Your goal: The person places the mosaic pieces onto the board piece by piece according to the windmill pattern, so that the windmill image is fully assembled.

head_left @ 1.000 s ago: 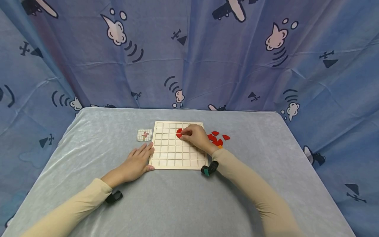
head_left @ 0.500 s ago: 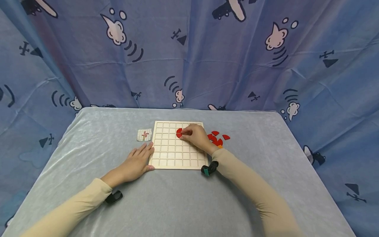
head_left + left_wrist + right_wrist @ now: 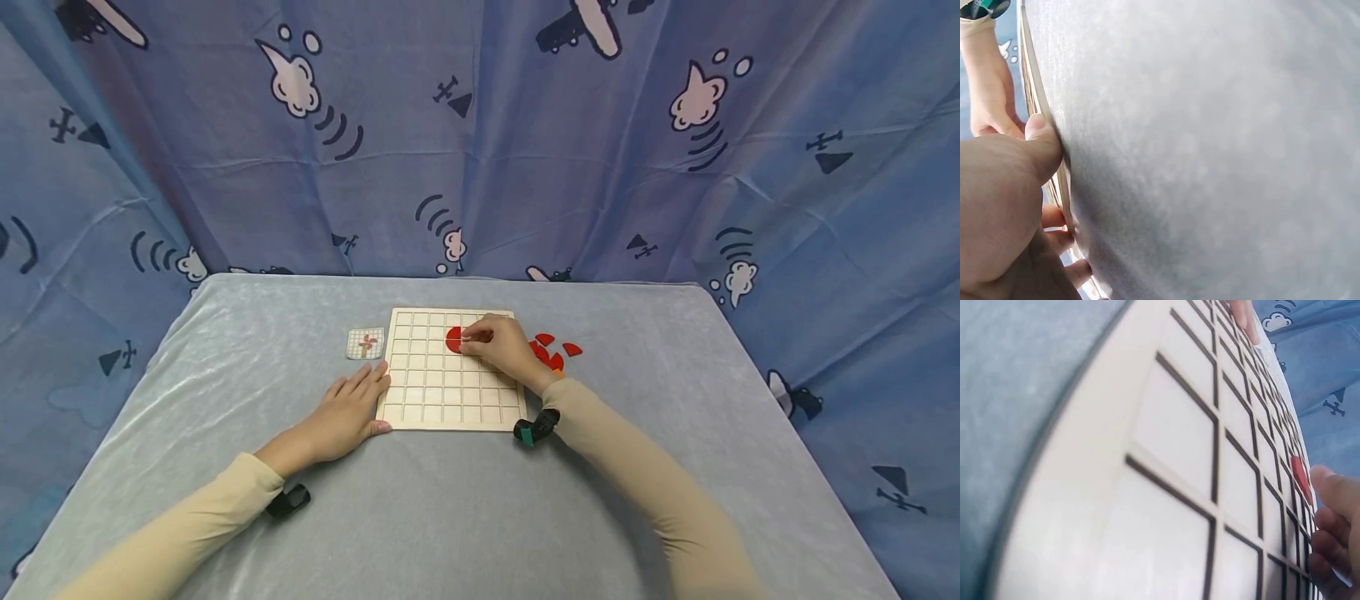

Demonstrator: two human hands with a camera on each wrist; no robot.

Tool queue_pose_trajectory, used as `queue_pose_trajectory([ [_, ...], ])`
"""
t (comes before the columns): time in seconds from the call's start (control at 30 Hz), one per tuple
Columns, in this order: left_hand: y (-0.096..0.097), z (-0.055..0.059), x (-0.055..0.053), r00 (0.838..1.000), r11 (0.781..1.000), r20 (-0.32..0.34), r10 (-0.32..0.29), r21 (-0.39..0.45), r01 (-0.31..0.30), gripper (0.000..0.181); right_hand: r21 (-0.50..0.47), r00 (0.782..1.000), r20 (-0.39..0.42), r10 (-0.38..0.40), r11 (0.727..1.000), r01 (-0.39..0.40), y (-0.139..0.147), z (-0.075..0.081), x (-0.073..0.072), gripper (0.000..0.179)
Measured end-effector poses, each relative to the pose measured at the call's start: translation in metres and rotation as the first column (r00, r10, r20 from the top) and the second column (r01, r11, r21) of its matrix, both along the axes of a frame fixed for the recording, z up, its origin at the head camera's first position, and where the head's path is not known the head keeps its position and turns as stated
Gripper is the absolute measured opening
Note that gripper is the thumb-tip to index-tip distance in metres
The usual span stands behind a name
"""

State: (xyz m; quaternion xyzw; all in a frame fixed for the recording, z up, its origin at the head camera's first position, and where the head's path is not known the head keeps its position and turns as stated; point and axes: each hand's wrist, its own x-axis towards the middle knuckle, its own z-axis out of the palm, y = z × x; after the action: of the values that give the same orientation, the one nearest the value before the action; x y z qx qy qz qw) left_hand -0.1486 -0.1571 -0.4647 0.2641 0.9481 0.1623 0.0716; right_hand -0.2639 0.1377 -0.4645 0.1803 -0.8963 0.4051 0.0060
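Observation:
In the head view, a pale wooden grid board (image 3: 435, 392) lies flat. My left hand (image 3: 345, 423) rests against its left edge with fingers spread, thumb at the near corner. Two red quarter-circle pieces (image 3: 453, 340) sit in cells toward the far side, forming a left half disc. My right hand (image 3: 504, 348) is over the board's far right part, thumb and index finger pinching at the right side of that half disc, largely hiding the piece between them. In the right wrist view, the thumb lies close by a red piece (image 3: 1301, 479), with the other fingers curled.
Several red quarter-circle pieces (image 3: 546, 350) lie loose right of the board, partly behind my right wrist, with a bit of an orange piece (image 3: 558, 373). A small card (image 3: 365, 343) with a pinwheel picture on a grid lies left of the board. Grey cloth (image 3: 420, 517) covers the table.
My right hand has shifted slightly to the right, uncovering a little more of the red pieces on the board. My left hand has stayed in place.

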Motion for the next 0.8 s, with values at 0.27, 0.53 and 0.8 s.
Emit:
queue_pose_trajectory([
  [0.27,0.001,0.0,0.001,1.0,1.0,0.0,-0.005,0.002,0.005,0.074,-0.018,1.0,-0.01,-0.022,1.0,0.022,0.023,0.006,0.001,0.024],
  [0.53,0.001,-0.001,0.001,1.0,1.0,-0.001,-0.006,0.004,0.006,0.074,-0.057,0.996,-0.008,-0.086,0.995,0.085,0.059,0.011,0.0,0.025],
  [0.8,0.0,0.0,0.001,1.0,1.0,-0.002,-0.003,0.003,0.003,0.074,-0.04,0.982,0.012,-0.189,0.981,0.19,0.097,0.006,0.0,0.025],
])
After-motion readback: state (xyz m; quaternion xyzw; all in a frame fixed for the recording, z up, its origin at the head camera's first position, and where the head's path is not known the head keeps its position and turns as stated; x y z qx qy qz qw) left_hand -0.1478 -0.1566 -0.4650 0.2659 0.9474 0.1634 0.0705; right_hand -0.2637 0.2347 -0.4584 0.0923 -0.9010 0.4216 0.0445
